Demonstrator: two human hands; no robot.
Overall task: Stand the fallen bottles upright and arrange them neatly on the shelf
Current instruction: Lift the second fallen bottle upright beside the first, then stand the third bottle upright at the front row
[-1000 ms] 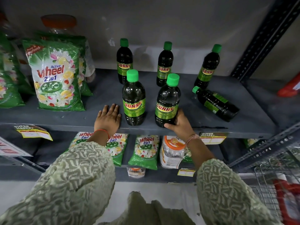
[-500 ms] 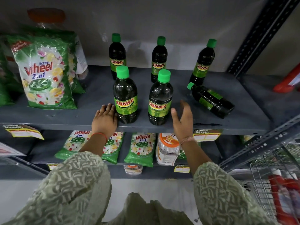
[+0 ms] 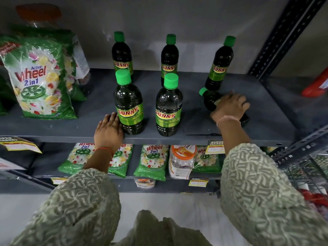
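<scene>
By our right hand (image 3: 230, 108) lies a bottle (image 3: 210, 100) of shiny, see-through plastic with a smooth green cap. The bottle (image 3: 129, 107) touching our left hand (image 3: 109, 129) is the same shiny plastic, with a glossy label. Under both hands we see the shelf (image 3: 195, 128), dull grey painted metal. Far left of our left hand stands a shiny, crinkly plastic bag (image 3: 40, 77). Our sleeves (image 3: 257, 183) are soft printed cloth.

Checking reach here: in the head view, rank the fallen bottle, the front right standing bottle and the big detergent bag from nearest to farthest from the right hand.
1. Fallen bottle, under the right hand.
2. Front right standing bottle, to its left.
3. Big detergent bag, far left.
</scene>
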